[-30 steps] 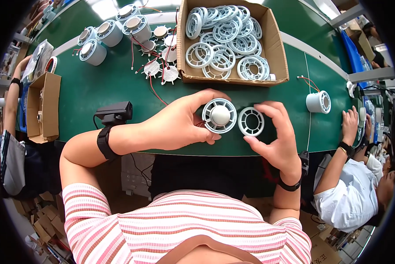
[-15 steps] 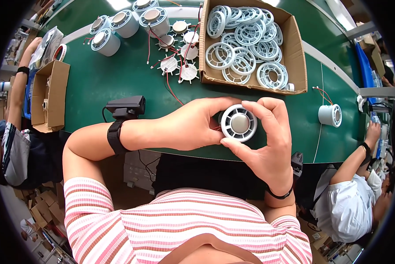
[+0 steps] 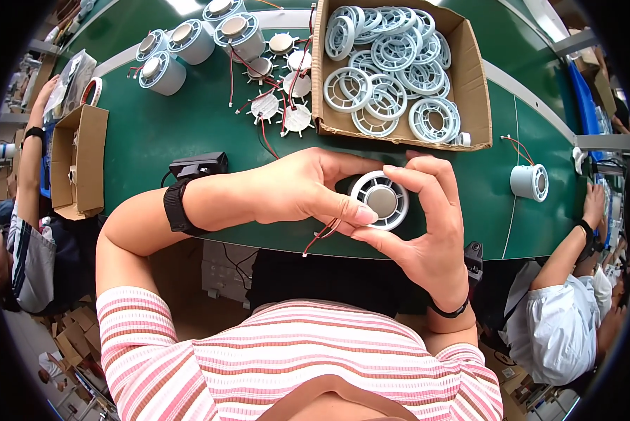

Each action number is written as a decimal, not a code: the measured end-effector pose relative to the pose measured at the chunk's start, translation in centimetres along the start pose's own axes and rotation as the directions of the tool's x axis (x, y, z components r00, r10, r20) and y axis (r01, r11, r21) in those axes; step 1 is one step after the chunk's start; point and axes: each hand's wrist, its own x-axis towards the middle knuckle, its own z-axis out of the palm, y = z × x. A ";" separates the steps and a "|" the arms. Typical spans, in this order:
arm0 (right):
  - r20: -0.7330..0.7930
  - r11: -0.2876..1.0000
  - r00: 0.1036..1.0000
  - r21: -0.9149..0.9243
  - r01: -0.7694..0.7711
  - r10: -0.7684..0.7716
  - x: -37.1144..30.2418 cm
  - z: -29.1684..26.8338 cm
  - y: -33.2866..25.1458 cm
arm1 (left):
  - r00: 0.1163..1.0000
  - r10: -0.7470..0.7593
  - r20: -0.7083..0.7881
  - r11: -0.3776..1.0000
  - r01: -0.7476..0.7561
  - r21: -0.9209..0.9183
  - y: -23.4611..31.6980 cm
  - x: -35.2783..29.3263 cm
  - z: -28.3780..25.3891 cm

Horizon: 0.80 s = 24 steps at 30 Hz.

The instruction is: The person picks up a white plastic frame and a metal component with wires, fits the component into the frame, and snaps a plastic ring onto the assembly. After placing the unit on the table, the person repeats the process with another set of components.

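Between my two hands is a light-blue cylindrical motor housing (image 3: pixel 380 199), its spoked ring and round grey metal centre facing me. My left hand (image 3: pixel 322 189) grips it from the left, the thumb lying across the lower front of the ring. From the right, my right hand (image 3: pixel 431 210) closes on the rim with thumb and fingers. Red and dark wires (image 3: pixel 320 236) ending in a small white plug hang below my left thumb. The housing's rear side is hidden.
A cardboard box (image 3: pixel 485 105) of light-blue spoked rings (image 3: pixel 396 50) stands ahead. Finished-looking housings (image 3: pixel 162 74) and white wired discs (image 3: pixel 297 118) lie to its left. One housing (image 3: pixel 530 182) sits at right. Co-workers' arms (image 3: pixel 564 256) show at both sides, beside a smaller box (image 3: pixel 90 165).
My left thumb has moved onto the front of the ring. The wires with the plug now hang out below my left hand.
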 end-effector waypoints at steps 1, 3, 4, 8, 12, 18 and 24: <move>-0.002 1.000 1.000 0.004 0.006 -0.006 0.1 0.0 0.0 | 1.000 0.020 0.019 1.000 -0.020 0.006 -0.1 0.0 -0.2; 0.006 1.000 1.000 -0.025 -0.010 0.010 0.1 0.0 -0.1 | 0.999 0.039 0.013 0.998 -0.040 0.045 -0.4 0.1 -0.1; 0.010 0.999 1.000 -0.038 -0.014 0.015 0.1 0.0 -0.3 | 0.998 0.057 0.012 0.995 -0.058 0.079 -0.5 0.1 0.0; 0.002 0.969 1.000 -0.247 -0.008 0.009 -0.4 -0.6 -1.1 | 0.958 0.245 -0.149 0.847 -0.136 0.514 0.4 -1.9 1.4; -0.159 0.901 0.979 -0.394 -0.182 0.129 -2.4 -3.2 -0.5 | 0.809 0.577 -0.113 0.036 0.113 0.993 3.5 -6.5 -0.4; -0.411 0.764 0.911 -0.599 -0.241 -0.035 -2.9 -7.6 2.3 | 0.351 0.921 -0.168 -0.158 0.733 0.662 4.7 -12.2 -11.2; -0.205 0.789 0.963 -0.614 0.012 -0.174 3.7 -6.6 -1.1 | 0.408 0.882 -0.234 -0.165 0.734 0.659 2.2 -13.0 -11.5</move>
